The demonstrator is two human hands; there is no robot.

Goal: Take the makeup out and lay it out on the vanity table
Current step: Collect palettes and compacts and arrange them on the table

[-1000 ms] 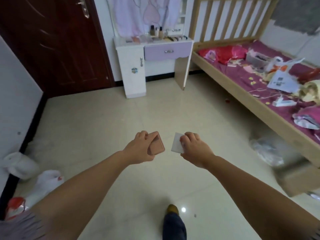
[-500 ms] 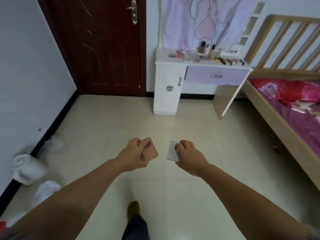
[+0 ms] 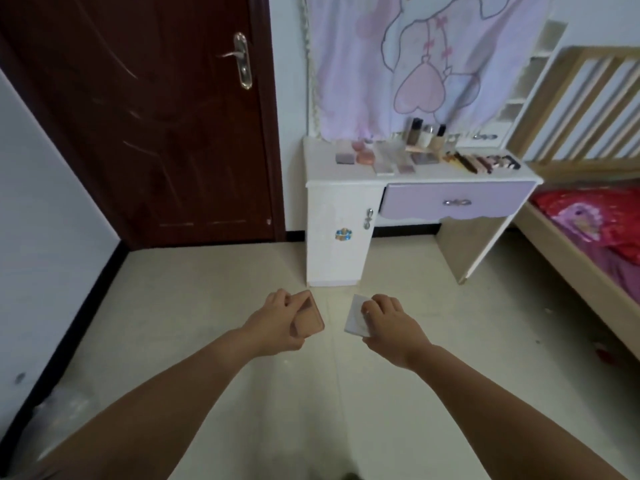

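My left hand (image 3: 277, 323) grips a flat pink compact (image 3: 309, 318), held out over the floor. My right hand (image 3: 388, 323) holds a flat white compact (image 3: 355, 316) beside it. Straight ahead stands the white vanity table (image 3: 322, 168) with a lilac drawer (image 3: 453, 202). On its top lie several makeup pieces: pink compacts (image 3: 363, 155), palettes (image 3: 398, 161), a row of small dark items (image 3: 481, 162) and bottles (image 3: 424, 133) at the back. Both hands are well short of the table.
A dark red door (image 3: 156, 116) is shut to the left of the vanity. A wooden bed (image 3: 581, 258) with red and purple bedding runs along the right. A pink cloth (image 3: 415, 57) hangs over the vanity's mirror. Pale tiled floor lies between me and the table.
The view has swung left and drawn nearer to the vanity, which now stands closer and more central. The bed has slid to the right edge. Both hands keep their compacts.
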